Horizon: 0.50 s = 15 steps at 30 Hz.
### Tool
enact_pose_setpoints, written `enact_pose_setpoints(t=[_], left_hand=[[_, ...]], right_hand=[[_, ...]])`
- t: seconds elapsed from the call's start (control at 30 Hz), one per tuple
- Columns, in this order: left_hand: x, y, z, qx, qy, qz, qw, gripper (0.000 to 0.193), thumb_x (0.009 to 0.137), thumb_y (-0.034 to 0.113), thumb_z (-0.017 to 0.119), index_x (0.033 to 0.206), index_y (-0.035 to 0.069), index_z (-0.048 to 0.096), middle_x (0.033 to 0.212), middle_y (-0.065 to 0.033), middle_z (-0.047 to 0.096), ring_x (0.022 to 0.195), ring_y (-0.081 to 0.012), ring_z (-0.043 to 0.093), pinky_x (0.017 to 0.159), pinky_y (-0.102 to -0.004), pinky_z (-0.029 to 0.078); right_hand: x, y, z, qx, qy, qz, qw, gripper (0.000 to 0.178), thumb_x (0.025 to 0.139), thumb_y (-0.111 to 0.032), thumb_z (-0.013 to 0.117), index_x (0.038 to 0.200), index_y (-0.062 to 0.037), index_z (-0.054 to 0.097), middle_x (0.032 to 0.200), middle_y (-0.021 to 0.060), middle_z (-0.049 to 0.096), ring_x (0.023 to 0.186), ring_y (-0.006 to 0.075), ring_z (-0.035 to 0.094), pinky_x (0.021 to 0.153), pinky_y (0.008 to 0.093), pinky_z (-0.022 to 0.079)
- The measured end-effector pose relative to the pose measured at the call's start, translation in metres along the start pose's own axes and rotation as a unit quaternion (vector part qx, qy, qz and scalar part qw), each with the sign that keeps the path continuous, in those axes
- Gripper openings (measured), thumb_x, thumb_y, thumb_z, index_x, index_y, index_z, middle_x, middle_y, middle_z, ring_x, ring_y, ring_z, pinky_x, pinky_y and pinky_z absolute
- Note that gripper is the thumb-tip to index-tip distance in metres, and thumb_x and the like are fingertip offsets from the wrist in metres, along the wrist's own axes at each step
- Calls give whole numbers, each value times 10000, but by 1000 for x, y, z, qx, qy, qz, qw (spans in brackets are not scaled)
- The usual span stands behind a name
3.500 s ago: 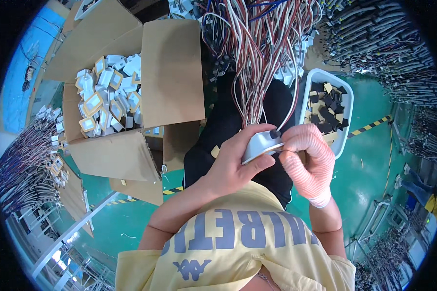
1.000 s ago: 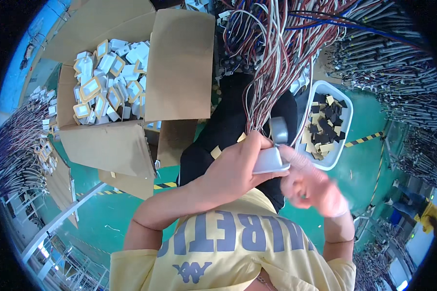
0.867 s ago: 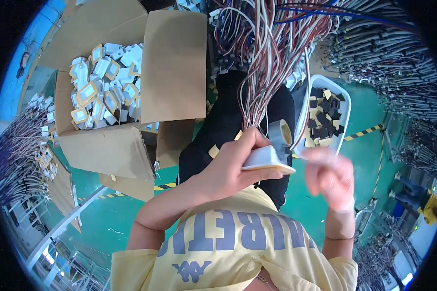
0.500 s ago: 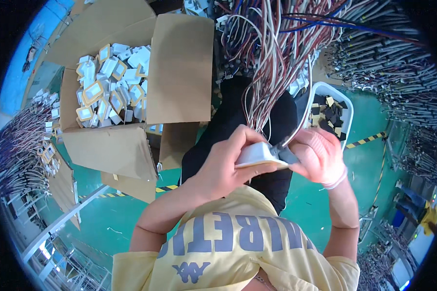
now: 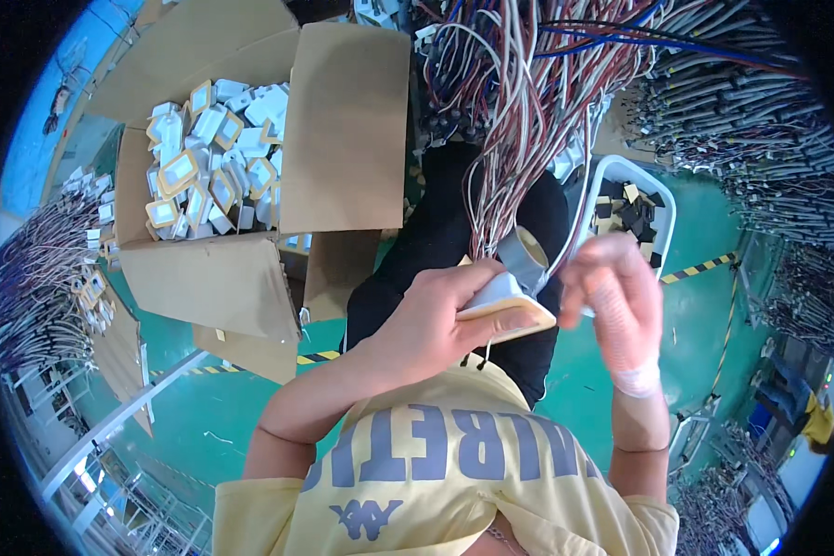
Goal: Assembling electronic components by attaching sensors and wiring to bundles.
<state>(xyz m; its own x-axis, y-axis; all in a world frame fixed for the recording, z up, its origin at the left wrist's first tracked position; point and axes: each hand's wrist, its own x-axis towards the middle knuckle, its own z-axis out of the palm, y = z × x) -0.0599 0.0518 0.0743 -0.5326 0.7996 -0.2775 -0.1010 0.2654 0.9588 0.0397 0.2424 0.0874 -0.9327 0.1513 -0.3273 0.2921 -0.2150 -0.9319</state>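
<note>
My left hand is closed around a white plastic housing with a flat tan-edged rim, its thumb pressed along that rim. Against the far side of the housing stands a grey tape roll with a tan core. White and red wires run down to the housing from a thick bundle. Just right of the housing, my right hand is raised and apart from it. Its fingers look bent but are smeared by motion, so whether they hold anything is unclear. A pale band circles its wrist.
An open cardboard box at the left holds many similar white housings. A white tub of black and tan pieces stands to the right. Stacks of grey cables fill the far right. Yellow-black tape marks the green floor.
My right hand has come away from the housing and turned upward. The tape roll now shows beside the housing, whose rim has tilted more into view. My left hand keeps its hold.
</note>
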Motion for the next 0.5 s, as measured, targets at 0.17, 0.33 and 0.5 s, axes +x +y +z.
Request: enact_pose_setpoints(t=[0.17, 0.33, 0.5], left_hand=[[1, 0, -1, -152, -25, -26, 988, 335, 840, 313, 689, 971, 16, 603, 695, -111, 603, 626, -144, 622, 537, -280, 447], [7, -5, -7, 44, 40, 84, 995, 322, 839, 267, 696, 1011, 24, 571, 719, -74, 611, 613, -125, 596, 567, -270, 480], [6, -8, 6, 255, 120, 199, 939, 389, 778, 215, 735, 1057, 25, 542, 894, -148, 627, 766, -339, 634, 624, -372, 523]], right_hand=[[33, 18, -1, -120, -167, -156, 966, 511, 918, -471, 487, 1062, 18, 512, 1170, 184, 521, 990, 250, 549, 861, 343, 437], [36, 7, -24, -345, -142, -296, 880, 386, 865, -359, 604, 787, 17, 566, 838, 140, 569, 673, 269, 567, 618, 347, 465], [14, -25, -6, -43, -120, 101, 987, 452, 923, -415, 529, 983, 31, 572, 683, 31, 519, 561, 98, 473, 538, 236, 393]])
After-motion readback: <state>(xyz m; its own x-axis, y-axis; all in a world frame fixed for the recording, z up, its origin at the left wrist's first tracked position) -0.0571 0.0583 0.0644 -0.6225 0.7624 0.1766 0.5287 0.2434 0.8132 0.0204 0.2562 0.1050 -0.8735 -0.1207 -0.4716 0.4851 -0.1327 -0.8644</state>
